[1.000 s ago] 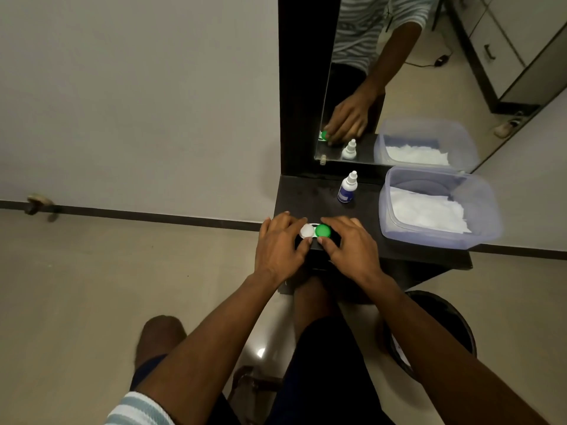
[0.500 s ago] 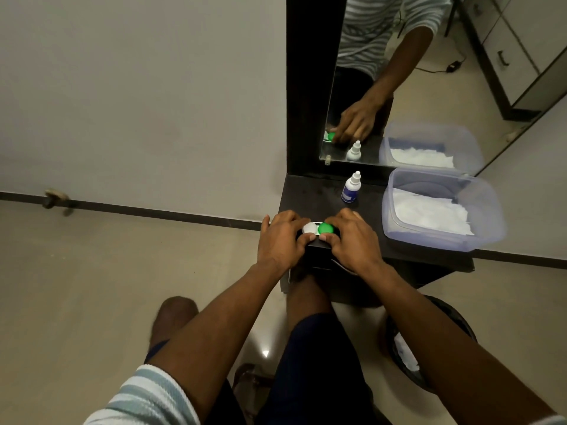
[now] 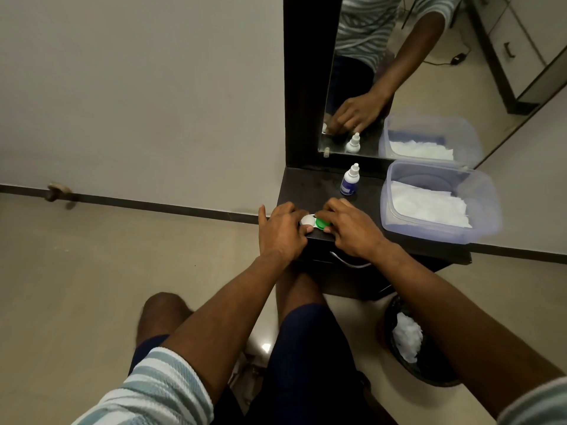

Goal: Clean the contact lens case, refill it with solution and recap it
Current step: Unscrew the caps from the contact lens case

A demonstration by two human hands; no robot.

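Near the frame's centre, the left hand (image 3: 280,233) gripped the white cap (image 3: 307,221) and the right hand (image 3: 349,230) curled around the green cap (image 3: 322,223) of a contact lens case at the front edge of a dark table (image 3: 310,188). Just above stood a solution bottle (image 3: 349,181); to the right, a plastic tub (image 3: 435,231) of tissues.

Two hands at the front edge of a dark bench (image 3: 310,185), left hand (image 3: 280,233) on the white cap (image 3: 307,221), right hand (image 3: 349,230) on the green cap (image 3: 322,223), small bottle (image 3: 349,183) behind, clear tub (image 3: 487,207) of white tissues beside
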